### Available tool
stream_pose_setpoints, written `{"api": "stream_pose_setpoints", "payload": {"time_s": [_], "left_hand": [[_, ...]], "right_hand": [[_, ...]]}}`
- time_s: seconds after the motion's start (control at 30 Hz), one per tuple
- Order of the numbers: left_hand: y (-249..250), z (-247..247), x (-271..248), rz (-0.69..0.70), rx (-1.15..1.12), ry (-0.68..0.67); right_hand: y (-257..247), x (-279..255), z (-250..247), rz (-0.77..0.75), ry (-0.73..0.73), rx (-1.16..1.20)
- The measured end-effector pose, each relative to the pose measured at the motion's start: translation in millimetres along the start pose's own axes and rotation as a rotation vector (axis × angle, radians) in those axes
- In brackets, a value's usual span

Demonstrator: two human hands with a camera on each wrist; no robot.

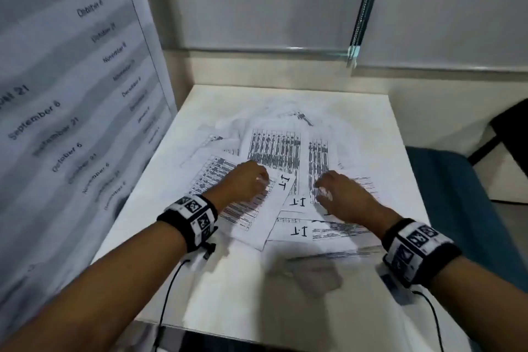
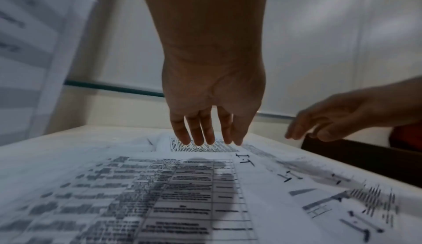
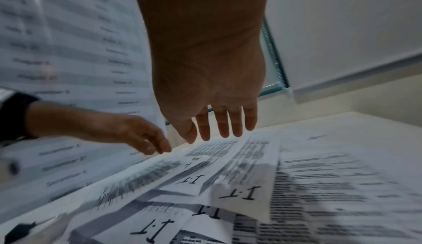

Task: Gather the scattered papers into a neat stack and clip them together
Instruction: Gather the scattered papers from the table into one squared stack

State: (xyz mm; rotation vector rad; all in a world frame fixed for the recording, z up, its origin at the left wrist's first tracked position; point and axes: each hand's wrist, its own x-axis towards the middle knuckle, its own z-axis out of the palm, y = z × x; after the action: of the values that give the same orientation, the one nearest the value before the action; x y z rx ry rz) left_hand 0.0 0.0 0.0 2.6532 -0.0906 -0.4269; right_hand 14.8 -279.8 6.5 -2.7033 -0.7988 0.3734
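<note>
Several printed sheets (image 1: 274,151) lie loose and overlapping across the white table (image 1: 243,300), some marked "1-1". My left hand (image 1: 257,180) is low over the left sheets; in the left wrist view its fingers (image 2: 205,136) are straight and point down at a sheet (image 2: 182,193) while holding nothing. My right hand (image 1: 328,188) is over the right sheets. Its fingers (image 3: 219,130) are spread and straight just above the paper (image 3: 297,184). A small dark object (image 1: 303,117) lies at the far side of the papers, too blurred to identify.
A tall printed board with dates (image 1: 71,94) stands along the table's left edge. A blue chair (image 1: 457,194) sits to the right, with a dark chair (image 1: 511,128) behind it. The wall with blinds (image 1: 257,8) closes off the far side.
</note>
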Motion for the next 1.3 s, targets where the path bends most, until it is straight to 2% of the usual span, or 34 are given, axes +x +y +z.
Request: {"api": "stream_pose_setpoints", "payload": {"time_s": [0.1, 0.2, 0.3, 0.37, 0.47, 0.6, 0.7, 0.77, 0.83, 0.97, 1.13, 1.2, 1.3], "left_hand": [[-6.1, 3.4, 23.7, 0.068, 0.157, -0.037], [-11.0, 9.6, 35.5, 0.125, 0.293, -0.090], [-14.6, 26.1, 36.1, 0.151, 0.384, -0.125], [-15.1, 43.9, 25.3, 0.171, 0.486, -0.069], [-12.1, 69.6, -2.6, 0.244, 0.590, 0.110], [-2.5, 89.2, -46.0, 0.198, 0.552, 0.120], [-4.7, 95.5, -77.9, 0.200, 0.510, 0.057], [-5.2, 97.0, -88.7, 0.214, 0.488, 0.063], [0.6, 98.9, -98.6, 0.229, 0.458, 0.110], [-0.6, 101.4, -113.6, 0.230, 0.447, 0.226], [-18.8, 96.0, -129.0, 0.284, 0.383, 0.297], [-21.1, 93.0, -138.3, 0.341, 0.357, 0.314], [-17.7, 92.5, -161.5, 0.443, 0.298, 0.303]], "right_hand": [[-13.0, 27.1, 18.4, -0.047, -0.046, -0.129], [-17.5, 44.0, 32.6, -0.027, -0.097, -0.243], [-14.7, 52.2, 37.4, 0.014, -0.170, -0.263], [-14.7, 55.4, 39.5, -0.006, -0.174, -0.297], [-18.6, 51.1, 46.9, 0.000, -0.130, -0.380], [-38.5, 34.1, 56.7, 0.077, -0.095, -0.464], [-58.1, 24.9, 55.9, 0.135, -0.048, -0.386], [-70.6, 24.7, 54.3, 0.175, 0.045, -0.309], [-78.8, 24.7, 56.7, 0.200, 0.072, -0.259], [-80.8, 27.8, 76.1, 0.264, -0.004, -0.186], [-69.6, 56.9, 64.0, 0.142, -0.050, -0.204], [-65.5, 60.9, 41.8, 0.070, -0.065, -0.197], [-53.9, 50.9, -5.3, 0.035, -0.073, -0.388]]}}
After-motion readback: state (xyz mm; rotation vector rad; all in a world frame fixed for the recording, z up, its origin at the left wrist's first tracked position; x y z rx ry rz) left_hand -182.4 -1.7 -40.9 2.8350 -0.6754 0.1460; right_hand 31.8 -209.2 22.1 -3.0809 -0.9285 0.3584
